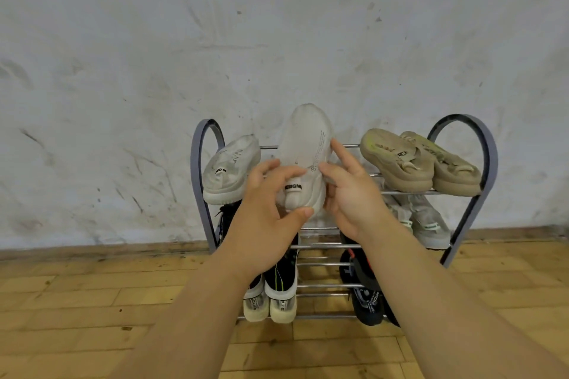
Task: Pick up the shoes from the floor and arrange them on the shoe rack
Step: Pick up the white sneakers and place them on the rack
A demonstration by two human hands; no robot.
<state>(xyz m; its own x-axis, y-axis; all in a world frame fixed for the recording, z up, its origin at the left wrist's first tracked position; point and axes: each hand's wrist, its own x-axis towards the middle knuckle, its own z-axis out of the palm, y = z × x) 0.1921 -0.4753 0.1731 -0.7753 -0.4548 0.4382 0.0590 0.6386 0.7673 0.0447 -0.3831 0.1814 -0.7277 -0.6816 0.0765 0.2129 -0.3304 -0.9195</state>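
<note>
A white sneaker is on the top tier of the metal shoe rack, toe pointing up toward the wall. My left hand grips its heel from the left and below. My right hand presses its right side, index finger stretched along the upper. Its white mate lies on the same tier at the left, and a pair of beige clogs rests at the right.
Lower tiers hold grey sneakers at right, black shoes with pale soles at lower left and dark shoes at lower right. A scuffed white wall stands right behind the rack. Wooden floor spreads around it.
</note>
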